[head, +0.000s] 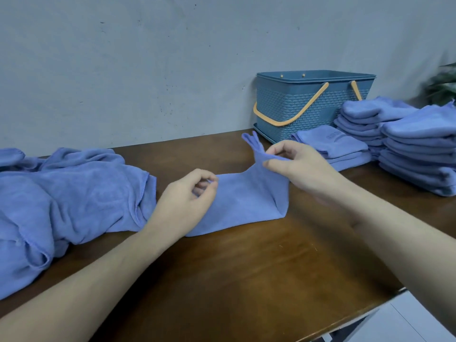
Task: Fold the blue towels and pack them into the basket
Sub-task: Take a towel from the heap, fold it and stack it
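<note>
A blue towel (244, 201) lies partly folded on the brown table (246, 267) in the middle. My left hand (187, 196) pinches its near-left corner. My right hand (293, 166) pinches the far-right corners and lifts them a little off the table. The blue basket (313, 104) with orange handles stands at the back right against the wall. Its inside is hidden from here.
A heap of unfolded blue towels (61, 198) covers the table's left side. Stacks of folded blue towels (419, 149) sit at the right, beside the basket, with a low stack (338, 146) in front of it. The table's edge runs along the lower right.
</note>
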A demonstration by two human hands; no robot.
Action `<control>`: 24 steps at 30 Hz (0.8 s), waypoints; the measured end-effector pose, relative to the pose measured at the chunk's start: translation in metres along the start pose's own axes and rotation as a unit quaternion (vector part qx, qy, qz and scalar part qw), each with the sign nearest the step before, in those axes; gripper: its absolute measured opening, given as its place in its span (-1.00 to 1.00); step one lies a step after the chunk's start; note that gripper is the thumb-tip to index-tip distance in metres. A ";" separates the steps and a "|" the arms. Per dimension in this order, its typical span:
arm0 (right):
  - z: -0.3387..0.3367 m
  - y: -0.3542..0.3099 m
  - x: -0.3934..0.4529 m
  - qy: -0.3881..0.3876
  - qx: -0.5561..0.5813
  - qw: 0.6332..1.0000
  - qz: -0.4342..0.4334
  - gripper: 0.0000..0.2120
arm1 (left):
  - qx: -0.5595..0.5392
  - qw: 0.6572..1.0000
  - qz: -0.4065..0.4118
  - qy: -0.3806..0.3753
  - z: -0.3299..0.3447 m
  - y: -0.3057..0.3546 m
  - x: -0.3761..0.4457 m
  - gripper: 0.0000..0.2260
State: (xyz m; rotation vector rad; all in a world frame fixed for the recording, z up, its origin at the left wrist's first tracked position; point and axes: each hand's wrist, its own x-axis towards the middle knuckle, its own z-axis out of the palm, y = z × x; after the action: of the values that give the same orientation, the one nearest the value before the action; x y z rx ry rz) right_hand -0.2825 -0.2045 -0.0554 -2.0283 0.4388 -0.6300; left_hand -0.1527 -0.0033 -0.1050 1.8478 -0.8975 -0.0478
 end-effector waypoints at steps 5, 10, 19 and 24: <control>0.047 -0.016 -0.006 -0.034 -0.062 0.991 -0.115 -0.84 | -0.305 0.937 -0.172 -0.010 -0.001 0.024 0.005 -0.86; 0.072 -0.012 -0.011 -0.079 -0.053 0.984 -0.148 -0.72 | -0.381 0.906 -0.182 -0.020 -0.006 0.018 0.008 -0.71; 0.059 0.001 0.000 -0.013 0.008 0.992 -0.128 -0.78 | -0.254 0.944 -0.211 0.017 -0.020 0.003 0.017 -0.70; 0.048 0.038 0.016 -0.018 -0.078 0.997 0.005 -0.84 | -0.120 0.975 -0.183 0.030 -0.035 -0.007 0.010 -0.70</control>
State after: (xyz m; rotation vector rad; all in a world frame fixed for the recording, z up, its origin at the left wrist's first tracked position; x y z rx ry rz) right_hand -0.2430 -0.1990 -0.1049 -2.1810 0.4905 -0.5673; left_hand -0.1271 0.0191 -0.0909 1.7537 -0.4763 -0.3137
